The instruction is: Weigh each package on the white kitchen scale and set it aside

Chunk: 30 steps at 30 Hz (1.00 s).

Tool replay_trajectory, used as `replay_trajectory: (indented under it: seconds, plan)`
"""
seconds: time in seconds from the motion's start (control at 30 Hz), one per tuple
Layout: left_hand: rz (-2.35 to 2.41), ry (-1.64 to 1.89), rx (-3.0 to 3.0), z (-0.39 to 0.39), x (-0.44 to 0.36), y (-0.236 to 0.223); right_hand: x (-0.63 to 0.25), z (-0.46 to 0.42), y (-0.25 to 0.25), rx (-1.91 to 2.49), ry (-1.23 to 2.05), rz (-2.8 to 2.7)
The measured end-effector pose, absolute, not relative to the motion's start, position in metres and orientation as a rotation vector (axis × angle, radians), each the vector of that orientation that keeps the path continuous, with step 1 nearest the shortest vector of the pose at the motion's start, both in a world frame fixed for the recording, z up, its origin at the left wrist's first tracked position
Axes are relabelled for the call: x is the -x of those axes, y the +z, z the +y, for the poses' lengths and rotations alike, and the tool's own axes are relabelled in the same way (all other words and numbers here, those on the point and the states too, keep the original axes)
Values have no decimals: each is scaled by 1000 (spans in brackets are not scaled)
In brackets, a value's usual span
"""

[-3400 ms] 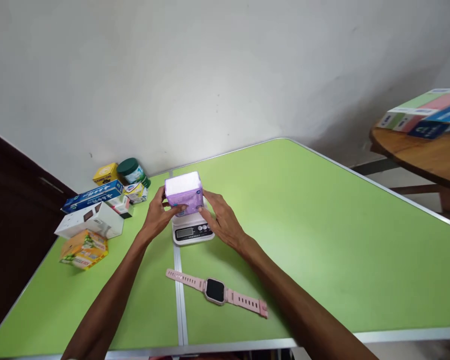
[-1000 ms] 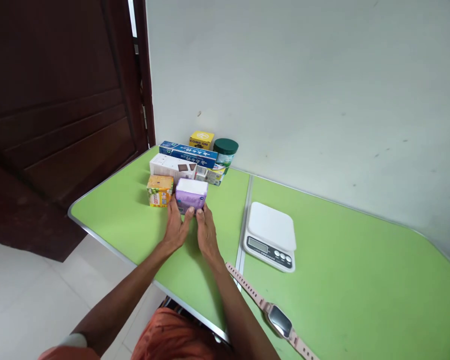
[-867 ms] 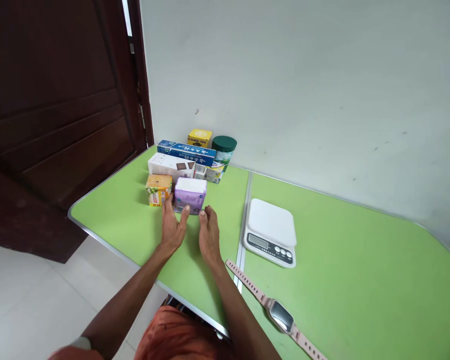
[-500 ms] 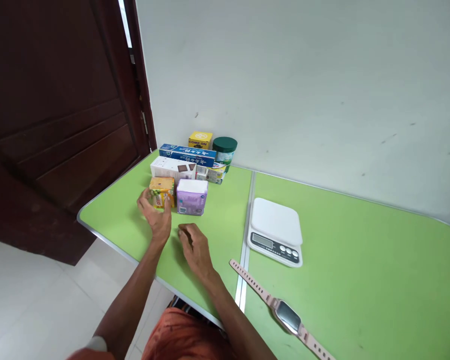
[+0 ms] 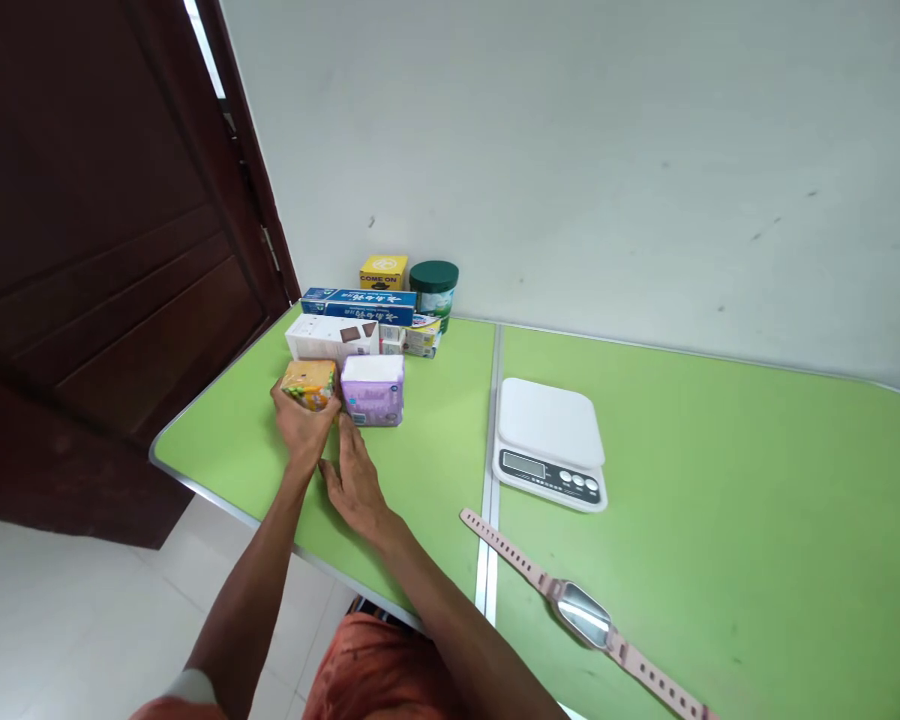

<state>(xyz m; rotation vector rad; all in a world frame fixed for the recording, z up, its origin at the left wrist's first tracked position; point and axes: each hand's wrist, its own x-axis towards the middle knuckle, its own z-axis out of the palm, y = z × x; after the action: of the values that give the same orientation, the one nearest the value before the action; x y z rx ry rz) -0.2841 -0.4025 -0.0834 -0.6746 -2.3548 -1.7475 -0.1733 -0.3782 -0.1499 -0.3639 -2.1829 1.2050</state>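
Note:
My left hand (image 5: 302, 422) is wrapped round the near side of an orange and yellow tissue pack (image 5: 309, 382), thumb on its right and fingers on its left. My right hand (image 5: 355, 480) rests low over the table just to the right, fingers stretched forward and thumb apart, holding nothing. Its fingertips come close to the lower left corner of a purple tissue pack (image 5: 373, 400) with a white top; whether they touch it I cannot tell. Behind both packs lies a long white box (image 5: 331, 337).
Further back are blue toothpaste boxes (image 5: 358, 305), a yellow box (image 5: 383, 272), a green-lidded tub (image 5: 434, 290) and small cartons (image 5: 423, 338). A white kitchen scale (image 5: 550, 440) sits right of the table seam (image 5: 490, 480), with a pink-strapped smartwatch (image 5: 583, 613) nearer me. A wall stands behind.
My left hand has closed round the orange pack, which it only loosely surrounded before. My right hand has moved forward and left, its curled fingers now straightened. The view has shifted slightly.

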Motion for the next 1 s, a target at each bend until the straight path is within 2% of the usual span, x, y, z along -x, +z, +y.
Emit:
replay_trajectory:
  seconds: [0.2,0.4,0.57,0.77,1.0]
  plan:
    - [-2339,-1777,472,-458,223,-74,141,-407,-141,373,1249,-2178]
    - [-2403,-1852,524,-477,160,-70,70,-437,-128,393,1046,-2045]
    - [-2300,-2025,891,-426,115,-47,14,-408,-96,610,888,-1940]
    - [-2180,-2127,1291,-326,71,-25,-28,-323,-84,810,643,-1779]
    - [-2209,-1994,1348,-243,52,-34,-54,-239,-83,881,776,-1739]
